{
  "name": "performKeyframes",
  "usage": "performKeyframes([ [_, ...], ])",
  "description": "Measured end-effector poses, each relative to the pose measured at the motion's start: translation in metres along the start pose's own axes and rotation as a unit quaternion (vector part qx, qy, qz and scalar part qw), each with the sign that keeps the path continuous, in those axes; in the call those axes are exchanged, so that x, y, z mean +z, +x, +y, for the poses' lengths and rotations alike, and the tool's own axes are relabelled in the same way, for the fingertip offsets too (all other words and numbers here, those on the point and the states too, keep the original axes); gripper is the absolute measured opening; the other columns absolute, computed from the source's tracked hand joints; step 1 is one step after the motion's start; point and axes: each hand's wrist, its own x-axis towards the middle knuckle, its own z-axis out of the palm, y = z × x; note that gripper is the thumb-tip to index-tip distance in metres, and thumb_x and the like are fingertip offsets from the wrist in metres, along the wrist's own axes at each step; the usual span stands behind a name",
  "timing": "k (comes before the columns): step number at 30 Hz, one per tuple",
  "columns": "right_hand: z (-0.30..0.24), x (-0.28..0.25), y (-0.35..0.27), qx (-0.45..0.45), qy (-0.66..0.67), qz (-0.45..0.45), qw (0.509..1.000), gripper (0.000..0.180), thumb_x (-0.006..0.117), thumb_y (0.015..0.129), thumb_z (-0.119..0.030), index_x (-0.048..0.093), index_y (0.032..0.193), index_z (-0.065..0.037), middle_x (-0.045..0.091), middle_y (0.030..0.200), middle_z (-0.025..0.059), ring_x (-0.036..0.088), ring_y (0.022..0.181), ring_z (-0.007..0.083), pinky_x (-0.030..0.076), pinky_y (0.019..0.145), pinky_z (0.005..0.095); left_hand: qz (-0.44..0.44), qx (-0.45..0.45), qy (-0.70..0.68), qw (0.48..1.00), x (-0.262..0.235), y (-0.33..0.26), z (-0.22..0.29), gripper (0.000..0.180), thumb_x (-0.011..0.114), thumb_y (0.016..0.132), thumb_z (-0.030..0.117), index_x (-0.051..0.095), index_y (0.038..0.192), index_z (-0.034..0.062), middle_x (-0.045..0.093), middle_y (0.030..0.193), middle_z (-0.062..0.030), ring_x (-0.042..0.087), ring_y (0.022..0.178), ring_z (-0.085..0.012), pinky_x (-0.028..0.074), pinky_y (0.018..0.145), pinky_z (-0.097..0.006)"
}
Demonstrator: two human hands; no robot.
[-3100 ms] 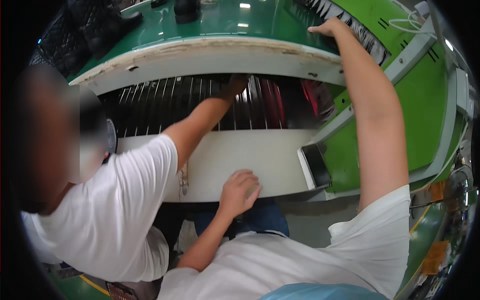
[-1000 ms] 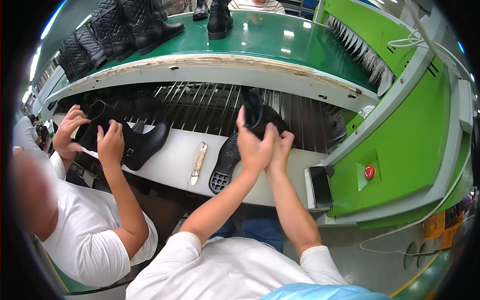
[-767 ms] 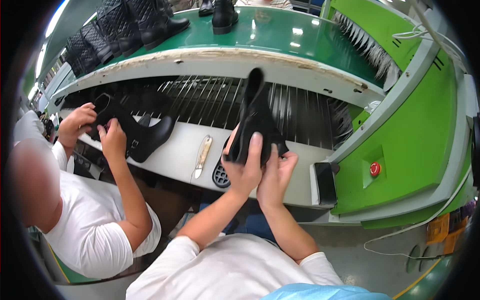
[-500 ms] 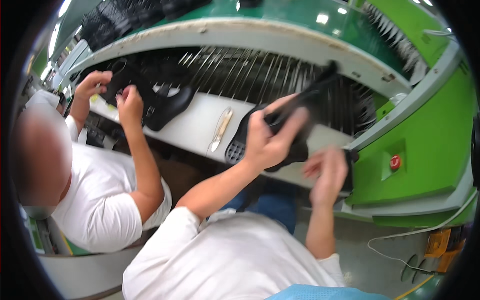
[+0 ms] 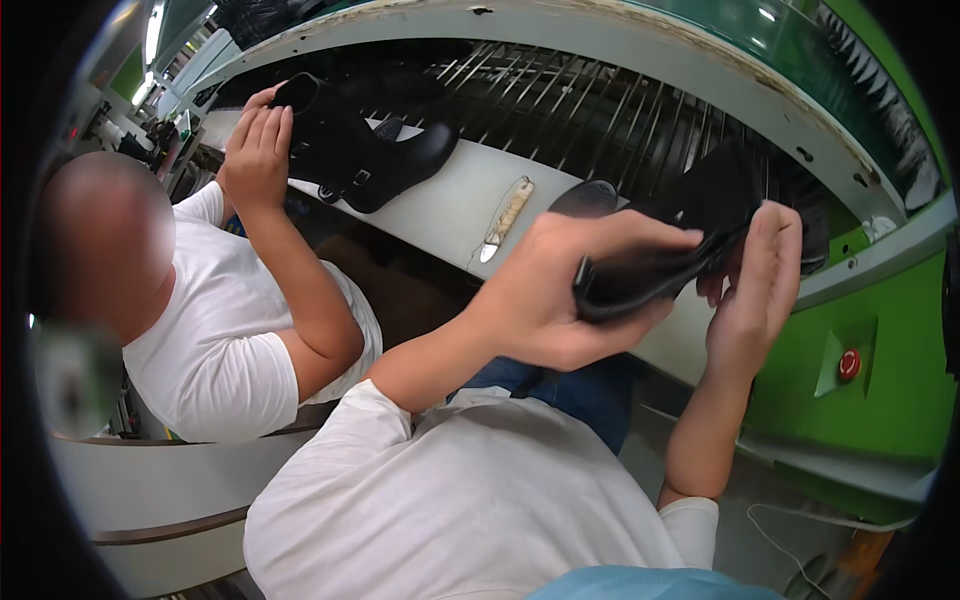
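My left hand [image 5: 560, 290] is closed round a black boot [image 5: 640, 285], thumb along the upper side and fingers beneath its edge. On the boot's right side, my right hand [image 5: 757, 280] grips the dark material between thumb and fingers. Part of the boot lies in shadow, so its full outline cannot be told. A dark rounded sole [image 5: 584, 197] shows just beyond my left hand; whether it belongs to the same boot is unclear. Left of it, a small knife-like tool [image 5: 510, 218] with a cream wrapped handle lies on the white bench [image 5: 445, 215].
At my left a co-worker [image 5: 230, 300] in a white shirt holds a black buckled boot [image 5: 385, 165] over the bench. Metal rods [image 5: 580, 110] run behind the bench under a pale machine frame [image 5: 640, 30]. A green panel with a red button [image 5: 849, 365] stands at right.
My right hand has risen from below and taken hold of the boot. The boot has turned, its edge now facing me. My view has shifted, and the co-worker's hands are now together at their boot's top.
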Motion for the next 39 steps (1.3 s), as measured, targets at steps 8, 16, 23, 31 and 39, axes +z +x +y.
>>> performKeyframes([
  [8, 0.021, -0.003, -0.006, -0.009, -0.03, -0.05, 0.998, 0.021, 0.07, 0.119, -0.024, 0.061, 0.12, -0.005, 0.062, 0.098, -0.0007, 0.056, 0.073, 0.0037, 0.045, 0.064, 0.0223, -0.004, -0.051, -0.054, 0.997, -0.026, 0.006, 0.022, 0.067, 0.076, 0.089, -0.01, 0.067, 0.155, -0.0047, 0.083, 0.136, -0.0214, 0.085, 0.119, -0.0346, 0.063, 0.103, -0.036],
  [16, 0.034, -0.01, -0.028, -0.111, -0.117, 0.004, 0.987, 0.04, 0.048, 0.127, -0.041, 0.056, 0.133, -0.002, 0.057, 0.092, -0.0002, 0.051, 0.07, 0.0048, 0.041, 0.058, 0.0232, 0.001, 0.073, 0.022, 0.997, -0.001, 0.007, 0.015, 0.051, 0.08, 0.096, 0.013, 0.07, 0.146, 0.0103, 0.081, 0.091, -0.0135, 0.076, 0.067, -0.0315, 0.055, 0.061, -0.038],
  [23, 0.023, -0.018, -0.042, -0.132, -0.109, 0.065, 0.983, 0.024, 0.064, 0.123, -0.028, 0.057, 0.12, -0.005, 0.058, 0.091, -0.0013, 0.049, 0.066, 0.0015, 0.037, 0.054, 0.0208, -0.037, 0.048, 0.101, 0.993, 0.014, 0.002, 0.019, 0.061, 0.082, 0.093, 0.014, 0.069, 0.152, 0.0063, 0.081, 0.093, -0.0142, 0.078, 0.072, -0.0321, 0.058, 0.063, -0.04],
  [31, 0.015, -0.027, -0.041, -0.043, 0.018, 0.027, 0.999, 0.021, 0.067, 0.122, -0.026, 0.062, 0.117, -0.006, 0.062, 0.094, -0.0012, 0.056, 0.075, 0.0041, 0.044, 0.06, 0.0243, 0.05, 0.104, 0.152, 0.982, 0.021, -0.005, 0.014, 0.048, 0.082, 0.096, 0.019, 0.078, 0.141, 0.0063, 0.084, 0.096, -0.0124, 0.08, 0.076, -0.0328, 0.061, 0.065, -0.042],
  [39, 0.003, -0.024, -0.034, 0.055, 0.15, -0.003, 0.987, 0.02, 0.069, 0.118, -0.015, 0.06, 0.134, -0.007, 0.063, 0.098, 0.0032, 0.062, 0.077, 0.0112, 0.045, 0.06, 0.0224, 0.11, 0.077, 0.119, 0.984, 0.016, -0.006, 0.008, 0.036, 0.082, 0.097, 0.025, 0.085, 0.131, 0.0113, 0.082, 0.084, -0.0099, 0.076, 0.066, -0.0307, 0.059, 0.064, -0.044],
])
